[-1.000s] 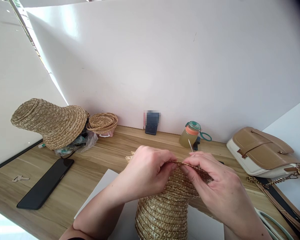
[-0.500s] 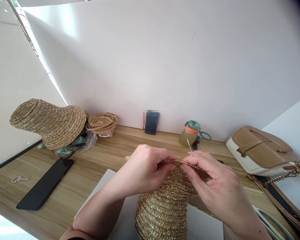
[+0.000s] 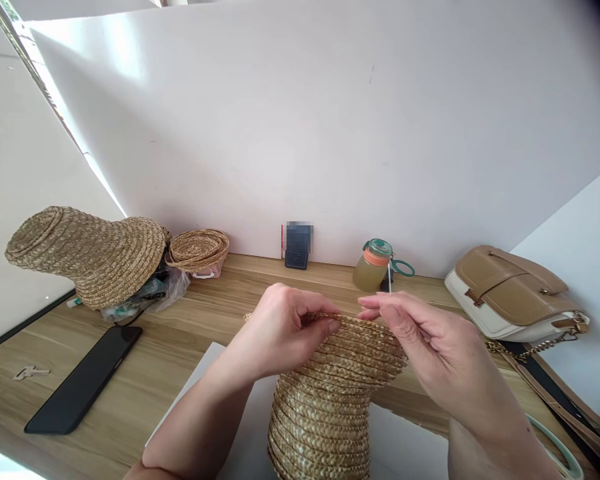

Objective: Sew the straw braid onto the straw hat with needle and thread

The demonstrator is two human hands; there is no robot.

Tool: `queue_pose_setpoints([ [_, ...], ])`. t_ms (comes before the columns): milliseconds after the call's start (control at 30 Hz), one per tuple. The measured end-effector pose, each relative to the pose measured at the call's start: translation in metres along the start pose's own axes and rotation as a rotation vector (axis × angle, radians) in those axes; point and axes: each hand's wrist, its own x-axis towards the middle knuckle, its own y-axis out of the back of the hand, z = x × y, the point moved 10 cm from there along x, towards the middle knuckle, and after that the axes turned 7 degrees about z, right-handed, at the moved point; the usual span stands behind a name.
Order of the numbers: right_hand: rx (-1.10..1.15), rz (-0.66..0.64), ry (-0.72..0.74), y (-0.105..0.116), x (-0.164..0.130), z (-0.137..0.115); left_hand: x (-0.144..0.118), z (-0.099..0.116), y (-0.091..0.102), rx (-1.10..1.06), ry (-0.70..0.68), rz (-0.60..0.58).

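Stitching step: left hand [image 3: 285, 327] pinches rim of straw hat [image 3: 330, 393] at near edge of surface [image 3: 130, 380]; right hand [image 3: 420, 333] grip closed on needle [image 3: 389, 277], drawn upward. Next likely: re-insert needle through braid beside left grip.

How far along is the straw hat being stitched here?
The crown and the flared start of the brim of the straw hat are already coiled. In hand: the left hand pinches the top edge, while the right hand holds a needle above it. The brim looks narrower than the finished hat's, so rows likely remain.
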Motion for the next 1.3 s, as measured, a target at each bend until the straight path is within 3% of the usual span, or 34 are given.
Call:
queue_pose_setpoints([
  [233, -0.096, -0.105, 0.116, -0.015, -0.003, -0.01, 0.0, 0.003, -0.002, -0.018, -0.013, 0.011],
  [633, -0.129, -0.069, 0.166, -0.014, -0.004, -0.022, -0.003, 0.008, -0.002, 0.039, -0.038, 0.013],
  [1300, -0.055, -0.044, 0.266, -0.015, -0.011, -0.038, -0.006, 0.024, 0.003, 0.075, -0.219, 0.011],
])
